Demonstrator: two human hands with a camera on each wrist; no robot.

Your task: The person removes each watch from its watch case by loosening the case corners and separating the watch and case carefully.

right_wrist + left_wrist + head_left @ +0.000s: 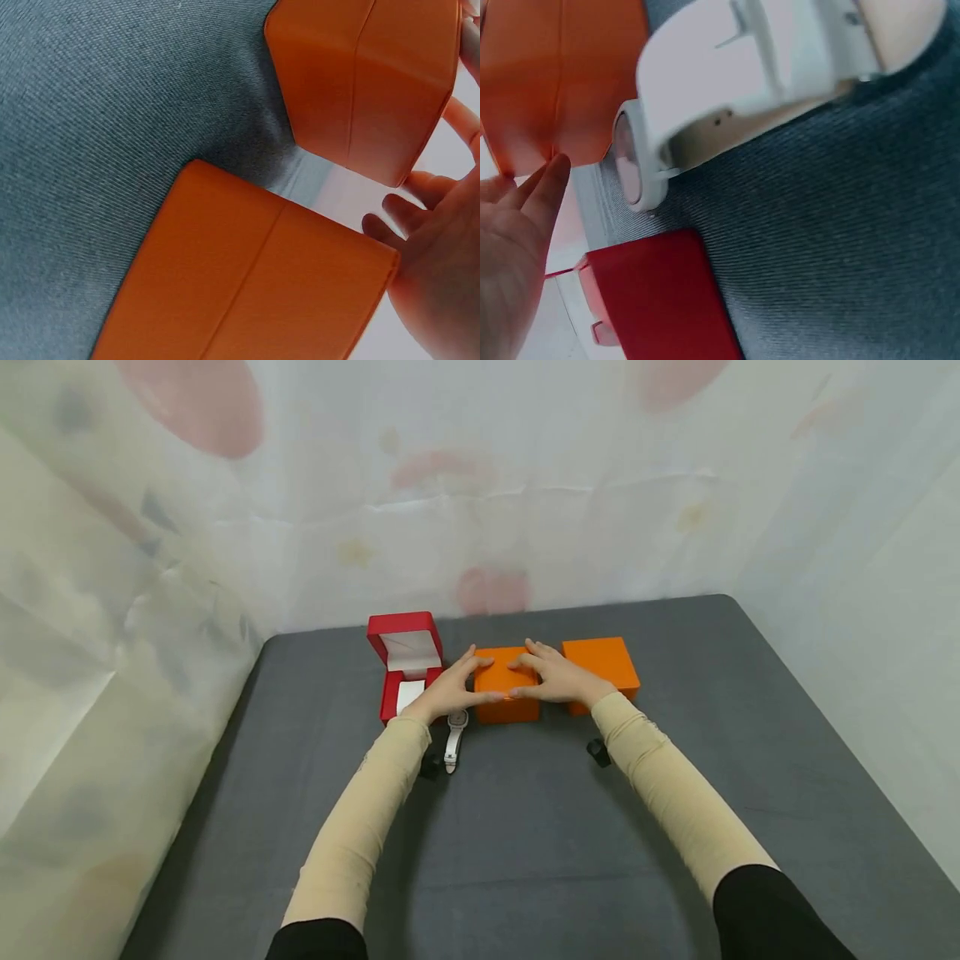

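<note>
Orange box (507, 687), closed, on grey worktop (525, 827) near the back edge, between red case (405, 664) and second orange box (602, 667). Left hand (452, 690) laid on its left side, fingers nearly straight, thumb along the front top edge; right hand (557, 677) on its right side likewise, fingertips of both nearly meeting at the front. No curled grasp visible; both hands pressing flat against the box. Red case open, lid upright, white lining and white insert showing. White watch (454, 739) lying flat on the worktop just in front of the red case, beside the left wrist. Beige sleeves on both forearms.
</note>
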